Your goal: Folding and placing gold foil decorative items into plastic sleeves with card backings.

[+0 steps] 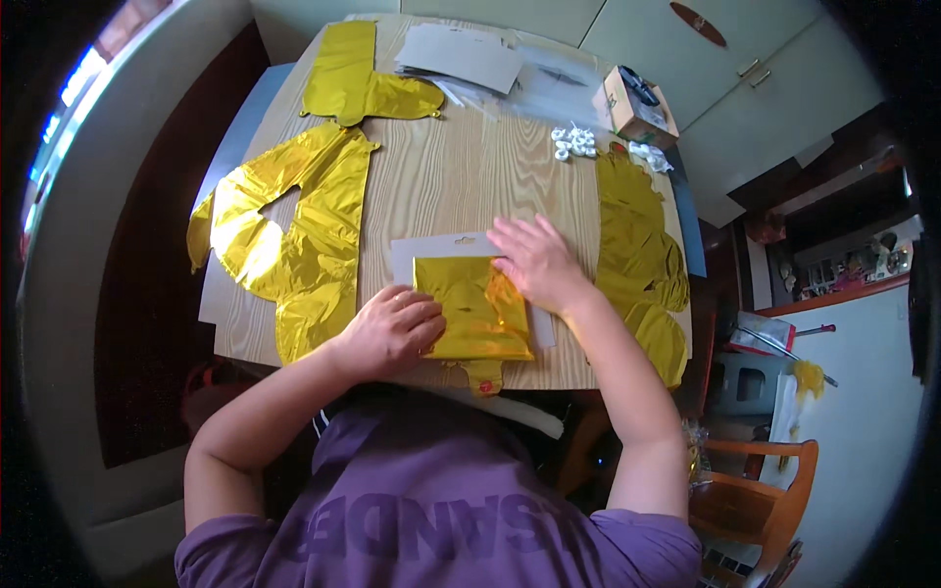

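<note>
A folded, shiny gold foil sheet (461, 318) hides most of the flat pale-grey card (431, 247) beneath, and the black object (640, 89) in the far-right brown cardboard box (647, 128) is too small to identify.

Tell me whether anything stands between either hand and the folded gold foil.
Nothing visible does. The left hand is at the left edge of the folded gold foil, the right hand at its upper right corner; the pale card lies underneath.
</note>
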Motion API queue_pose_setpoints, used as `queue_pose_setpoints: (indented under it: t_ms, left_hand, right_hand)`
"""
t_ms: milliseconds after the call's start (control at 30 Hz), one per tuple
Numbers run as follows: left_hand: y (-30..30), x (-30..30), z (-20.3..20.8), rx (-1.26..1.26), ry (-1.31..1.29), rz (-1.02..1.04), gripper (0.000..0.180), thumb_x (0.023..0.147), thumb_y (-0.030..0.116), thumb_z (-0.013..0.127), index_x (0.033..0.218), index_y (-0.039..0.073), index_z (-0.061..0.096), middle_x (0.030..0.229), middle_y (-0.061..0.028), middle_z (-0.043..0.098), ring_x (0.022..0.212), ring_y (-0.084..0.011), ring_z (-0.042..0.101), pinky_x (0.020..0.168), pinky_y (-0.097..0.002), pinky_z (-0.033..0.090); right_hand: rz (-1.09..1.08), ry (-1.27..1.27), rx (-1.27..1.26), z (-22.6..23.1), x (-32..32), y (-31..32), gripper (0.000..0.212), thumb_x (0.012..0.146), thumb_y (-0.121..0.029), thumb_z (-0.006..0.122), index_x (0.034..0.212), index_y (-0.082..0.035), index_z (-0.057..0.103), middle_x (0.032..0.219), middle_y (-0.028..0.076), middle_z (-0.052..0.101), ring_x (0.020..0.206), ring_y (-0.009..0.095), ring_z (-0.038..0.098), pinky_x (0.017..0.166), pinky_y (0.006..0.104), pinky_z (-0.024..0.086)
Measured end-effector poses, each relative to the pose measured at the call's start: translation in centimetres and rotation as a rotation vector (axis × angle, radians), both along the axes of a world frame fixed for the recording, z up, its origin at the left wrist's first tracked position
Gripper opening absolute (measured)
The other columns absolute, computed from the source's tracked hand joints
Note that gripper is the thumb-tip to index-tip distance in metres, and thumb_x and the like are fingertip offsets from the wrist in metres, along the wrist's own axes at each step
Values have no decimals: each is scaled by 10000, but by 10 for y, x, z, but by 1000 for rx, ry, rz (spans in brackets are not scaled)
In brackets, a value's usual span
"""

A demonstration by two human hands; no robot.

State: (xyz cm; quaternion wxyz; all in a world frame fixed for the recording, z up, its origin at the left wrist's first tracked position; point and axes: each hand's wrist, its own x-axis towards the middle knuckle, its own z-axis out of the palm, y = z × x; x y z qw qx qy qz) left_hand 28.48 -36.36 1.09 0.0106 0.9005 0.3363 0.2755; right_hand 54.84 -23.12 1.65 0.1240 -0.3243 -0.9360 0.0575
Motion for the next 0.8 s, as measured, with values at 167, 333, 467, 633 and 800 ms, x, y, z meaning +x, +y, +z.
queue_pose_setpoints:
  t_ms: [167,333,467,633,800]
  left_hand:
    - [-9,-1,4,-12,35,-28,411,753,234,702,1103,24,656,1140,-114,641,1085,-292,633,932,-433,514]
    - [-8,-2,6,-18,49,-30,373,768,207,702,1094,29,678,1134,-109,651,1080,-277,642,939,-444,512]
    - [-4,4,13,13,34,-39,356,742,194,669,1050,14,679,1091,-111,648,1058,-267,639,950,-441,505]
    - [-4,2,16,-8,48,-27,355,748,198,671,1053,16,675,1092,-112,650,1057,-267,638,962,-444,499]
    - [-2,-1,15,-63,110,-44,390,777,244,724,1124,70,690,1157,-84,659,1089,-261,646,1008,-496,473]
  right_hand:
    - [-37,9,95,1,9,-24,405,962,-344,635,1275,-88,659,1292,127,662,1232,307,603,1121,513,380]
    - [-198,170,-59,21,11,18,304,957,-338,635,1120,-90,699,884,97,744,818,282,712,783,480,557]
    - [-590,535,-37,-2,30,124,218,886,-278,667,897,-73,740,792,135,724,748,351,695,694,430,555]
    - [-1021,228,-77,-11,10,183,323,754,-383,715,839,-73,744,840,150,738,819,341,709,739,439,547]
    - [-907,131,-211,-8,21,147,277,779,-323,739,825,-50,725,801,147,718,754,308,690,707,418,527]
